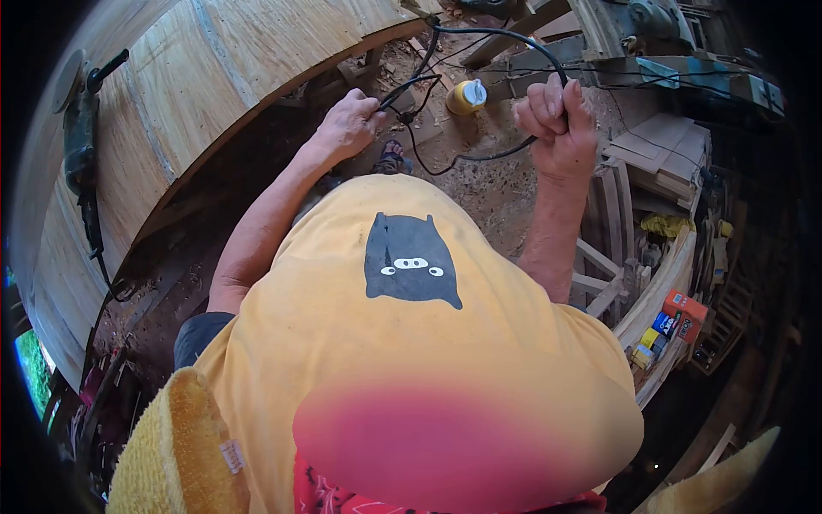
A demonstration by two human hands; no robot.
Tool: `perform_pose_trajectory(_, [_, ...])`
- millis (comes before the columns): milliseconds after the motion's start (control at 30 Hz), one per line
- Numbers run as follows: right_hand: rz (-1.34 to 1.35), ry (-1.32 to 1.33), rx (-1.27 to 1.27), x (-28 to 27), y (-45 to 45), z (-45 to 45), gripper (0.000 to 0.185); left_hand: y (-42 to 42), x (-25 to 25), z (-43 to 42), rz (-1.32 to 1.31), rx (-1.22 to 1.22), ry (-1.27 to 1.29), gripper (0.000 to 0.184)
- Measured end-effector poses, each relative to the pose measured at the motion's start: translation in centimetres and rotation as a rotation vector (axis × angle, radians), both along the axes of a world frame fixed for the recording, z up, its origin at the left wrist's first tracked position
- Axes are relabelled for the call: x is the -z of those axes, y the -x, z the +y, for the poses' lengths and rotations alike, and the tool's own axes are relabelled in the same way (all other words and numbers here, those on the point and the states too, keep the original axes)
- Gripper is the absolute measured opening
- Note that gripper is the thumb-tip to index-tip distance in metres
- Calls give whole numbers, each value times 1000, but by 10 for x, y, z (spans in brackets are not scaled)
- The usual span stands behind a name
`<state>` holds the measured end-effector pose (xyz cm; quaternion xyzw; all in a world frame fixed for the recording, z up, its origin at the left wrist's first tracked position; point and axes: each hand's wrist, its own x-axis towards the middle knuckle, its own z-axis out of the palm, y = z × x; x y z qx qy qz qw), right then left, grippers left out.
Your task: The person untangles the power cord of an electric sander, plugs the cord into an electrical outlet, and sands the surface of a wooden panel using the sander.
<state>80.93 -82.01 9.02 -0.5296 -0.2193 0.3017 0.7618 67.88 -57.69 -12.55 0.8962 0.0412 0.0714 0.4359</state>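
A black cable (505,155) hangs in loose loops between my two hands. On the left of the view, my left hand (353,122) is closed round one part of it, beside a tangle or knot in the cable. My right hand (558,120), raised at the right, has its fingers curled round the other side of the loop. Between the hands, a yellow bottle (467,97) with a white cap stands below the cable on the floor, which is strewn with shavings.
A curved wooden surface (248,51) fills the upper left, with an angle grinder (81,146) lying on it. Wooden sheets (659,141) are stacked at the right. Cans (652,339) and a red box (685,313) sit lower right. Machinery (655,21) stands at the upper right.
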Motion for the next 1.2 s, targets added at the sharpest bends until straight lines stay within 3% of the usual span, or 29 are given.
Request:
perform_pose_trajectory(67, [29,-53,29,0,-8,-3,44,-3,-5,6,164,38,131,20])
perform_pose_trajectory(300, [12,-36,162,-10,-28,-17,42,11,-20,10,298,57,902,13])
perform_pose_trajectory(400, [0,86,244,-6,-31,-14,41,9,-8,16,414,244,910,14])
perform_pose_trajectory(500, [24,151,311,18,-52,-22,38,14,-17,21,220,246,390,13])
perform_pose_trajectory(600, [85,225,458,32,-70,-38,36,25,-35,25,-132,83,-20,11])
perform_pose_trajectory(667, [22,390,551,53,-80,-47,35,24,-58,38,-277,32,-67,9])
perform_pose_trajectory(733, [47,548,604,84,-90,-53,33,23,-88,48,-186,49,130,7])
perform_pose_trajectory(767, [55,595,598,116,-102,-62,34,20,-103,54,-283,114,140,7])
perform_pose_trajectory(867, [134,718,555,182,-111,-73,35,23,-150,63,11,186,600,14])
perform_pose_trajectory(900, [36,745,551,203,-113,-74,35,20,-156,64,-125,228,662,18])
perform_pose_trajectory(1000, [-236,900,468,249,-131,-73,45,18,-196,67,-102,306,1039,23])
perform_pose_trajectory(1033, [-322,999,379,256,-141,-65,51,23,-236,55,-85,240,1070,23])
perform_pose_trajectory(1067, [-404,1098,287,261,-143,-61,57,14,-234,50,-208,221,881,23])
perform_pose_trajectory(1133, [-822,1325,384,199,-92,-6,73,-1,-236,42,-364,161,590,24])
perform_pose_trajectory(1200, [-356,536,66,148,-52,39,86,-14,-245,31,-443,94,525,25])
